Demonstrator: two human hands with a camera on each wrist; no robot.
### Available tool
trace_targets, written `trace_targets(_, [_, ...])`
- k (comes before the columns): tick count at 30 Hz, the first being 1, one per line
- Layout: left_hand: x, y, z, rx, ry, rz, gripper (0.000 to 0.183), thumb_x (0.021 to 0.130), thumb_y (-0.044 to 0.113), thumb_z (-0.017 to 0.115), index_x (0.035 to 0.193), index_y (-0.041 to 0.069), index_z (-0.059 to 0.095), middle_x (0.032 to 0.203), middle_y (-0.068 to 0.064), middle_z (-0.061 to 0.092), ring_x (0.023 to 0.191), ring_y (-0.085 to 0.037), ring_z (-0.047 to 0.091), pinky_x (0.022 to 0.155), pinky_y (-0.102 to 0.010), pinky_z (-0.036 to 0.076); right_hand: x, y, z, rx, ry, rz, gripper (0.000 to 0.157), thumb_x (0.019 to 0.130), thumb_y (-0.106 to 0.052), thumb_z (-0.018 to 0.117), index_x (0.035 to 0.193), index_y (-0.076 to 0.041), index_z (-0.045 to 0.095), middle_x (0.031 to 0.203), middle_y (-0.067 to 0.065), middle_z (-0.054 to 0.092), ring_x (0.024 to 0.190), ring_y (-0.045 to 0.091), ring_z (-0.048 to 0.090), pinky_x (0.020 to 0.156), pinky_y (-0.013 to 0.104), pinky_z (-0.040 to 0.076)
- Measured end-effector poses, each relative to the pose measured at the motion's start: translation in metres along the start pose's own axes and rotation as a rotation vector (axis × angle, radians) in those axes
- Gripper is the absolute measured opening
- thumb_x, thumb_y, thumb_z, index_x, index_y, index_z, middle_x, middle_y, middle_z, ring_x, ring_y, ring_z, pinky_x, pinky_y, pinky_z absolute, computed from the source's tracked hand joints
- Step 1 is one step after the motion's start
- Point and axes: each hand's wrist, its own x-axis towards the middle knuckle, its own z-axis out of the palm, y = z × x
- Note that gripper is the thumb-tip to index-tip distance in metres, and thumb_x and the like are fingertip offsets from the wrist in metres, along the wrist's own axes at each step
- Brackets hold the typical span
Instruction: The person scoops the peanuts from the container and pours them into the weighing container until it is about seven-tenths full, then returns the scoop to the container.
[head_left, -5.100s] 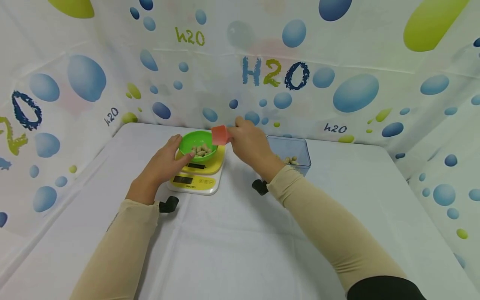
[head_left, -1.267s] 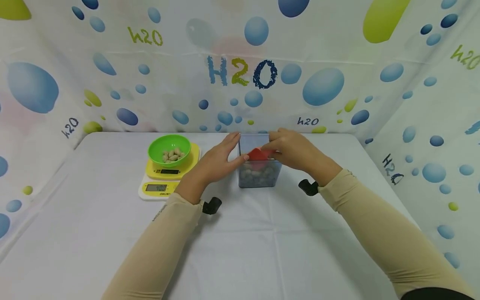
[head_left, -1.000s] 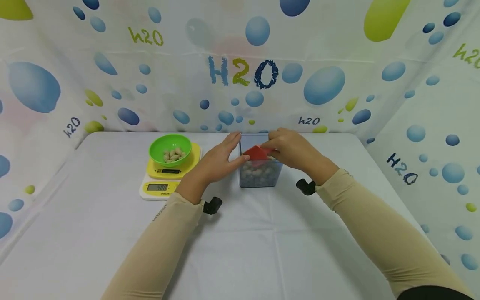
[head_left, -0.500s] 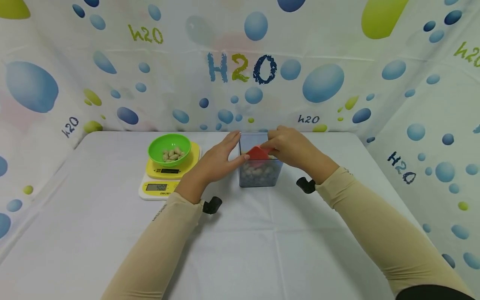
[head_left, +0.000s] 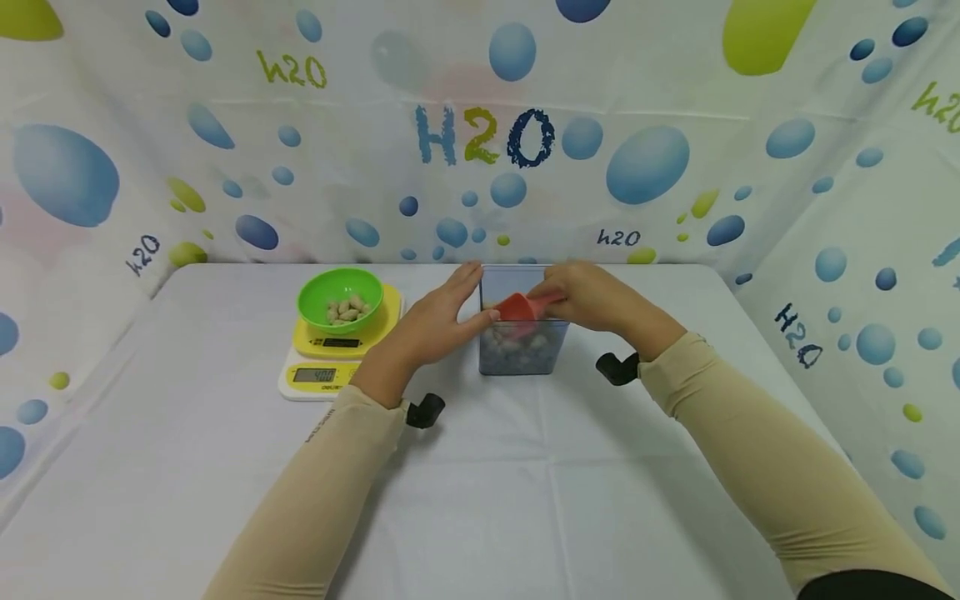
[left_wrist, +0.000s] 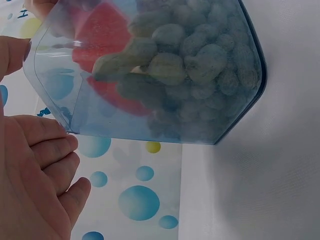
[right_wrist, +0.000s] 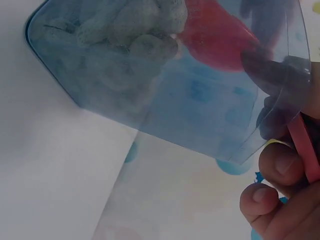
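My right hand (head_left: 592,296) grips the handle of a red scoop (head_left: 517,308). The scoop's head dips into a clear bluish plastic bin (head_left: 525,362) of what look like unshelled peanuts (left_wrist: 170,67). In the right wrist view, the scoop's handle (right_wrist: 304,147) passes between the fingers outside the bin's wall. My left hand (head_left: 423,329) rests against the bin's left side, thumb at the near corner and straight fingers toward the far one. A green bowl (head_left: 315,300) of similar nuts (head_left: 347,310) sits on a yellow and white kitchen scale (head_left: 288,383), whose display appears to read 40.0.
A white cloth covers the table (head_left: 480,500). Behind it hangs a white curtain (head_left: 337,167) with blue and green drops. Scale and bowl stand left of the bin, close to the left forearm. A small black device (head_left: 426,411) is strapped at each wrist.
About five seconds ago the scoop was over the bowl and the left hand touched the bowl. Both hands have since moved to the bin. Most recently the right hand shifted slightly right, tilting the scoop.
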Motion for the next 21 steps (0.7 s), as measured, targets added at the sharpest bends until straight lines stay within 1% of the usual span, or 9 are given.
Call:
trace_targets(4, [-0.001, 0.000, -0.001, 0.003, 0.017, 0.003, 0.084, 0.094, 0.067, 0.042, 0.159, 0.021, 0.016, 0.166, 0.005, 0.009, 0.153, -0.016, 0.012, 0.122, -0.045, 0.022, 0.001, -0.001, 0.000, 0.043, 0.008, 0.032, 0.026, 0.089, -0.020, 0.074, 0.113, -0.012, 0.076, 0.084, 0.001, 0.065, 0.078, 0.019, 0.054, 0.068, 0.030, 0.046])
trace_targets(6, [-0.001, 0.000, -0.002, 0.006, 0.020, 0.001, 0.085, 0.094, 0.067, 0.042, 0.159, 0.020, 0.017, 0.166, 0.006, 0.009, 0.153, -0.016, 0.012, 0.122, -0.045, 0.022, 0.002, -0.003, -0.001, 0.048, 0.003, 0.033, 0.025, 0.089, -0.020, 0.073, 0.113, -0.012, 0.076, 0.084, 0.001, 0.065, 0.078, 0.018, 0.053, 0.068, 0.030, 0.046])
trace_targets(11, [-0.001, 0.000, -0.002, 0.003, 0.014, -0.006, 0.086, 0.093, 0.068, 0.043, 0.159, 0.021, 0.016, 0.166, 0.008, 0.008, 0.153, -0.015, 0.011, 0.121, -0.046, 0.022, 0.002, -0.008, -0.011, 0.043, -0.011, 0.026, 0.026, 0.087, -0.018, 0.075, 0.113, -0.012, 0.076, 0.080, 0.000, 0.061, 0.076, 0.017, 0.054, 0.066, 0.030, 0.048])
trace_targets(14, [0.000, 0.000, -0.001, 0.001, 0.011, -0.011, 0.085, 0.093, 0.069, 0.042, 0.159, 0.022, 0.016, 0.166, 0.009, 0.007, 0.153, -0.015, 0.012, 0.121, -0.047, 0.023, 0.003, -0.010, -0.015, 0.008, -0.028, 0.021, 0.026, 0.086, -0.014, 0.077, 0.112, -0.013, 0.077, 0.082, -0.001, 0.062, 0.078, 0.016, 0.056, 0.069, 0.029, 0.051])
trace_targets(18, [0.001, 0.000, 0.000, -0.005, 0.004, -0.015, 0.085, 0.093, 0.068, 0.042, 0.159, 0.023, 0.015, 0.166, 0.010, 0.006, 0.153, -0.016, 0.012, 0.121, -0.047, 0.022, 0.003, -0.010, -0.014, -0.085, -0.048, -0.005, 0.026, 0.085, -0.010, 0.077, 0.110, -0.015, 0.078, 0.086, -0.002, 0.065, 0.081, 0.016, 0.058, 0.073, 0.028, 0.053])
trace_targets(21, [0.001, 0.000, 0.000, -0.009, -0.001, -0.017, 0.085, 0.093, 0.069, 0.042, 0.159, 0.023, 0.015, 0.166, 0.011, 0.006, 0.153, -0.016, 0.013, 0.121, -0.047, 0.023, 0.004, -0.009, -0.010, -0.082, -0.039, -0.018, 0.026, 0.084, -0.011, 0.078, 0.110, -0.015, 0.078, 0.084, -0.001, 0.065, 0.079, 0.016, 0.057, 0.072, 0.027, 0.052])
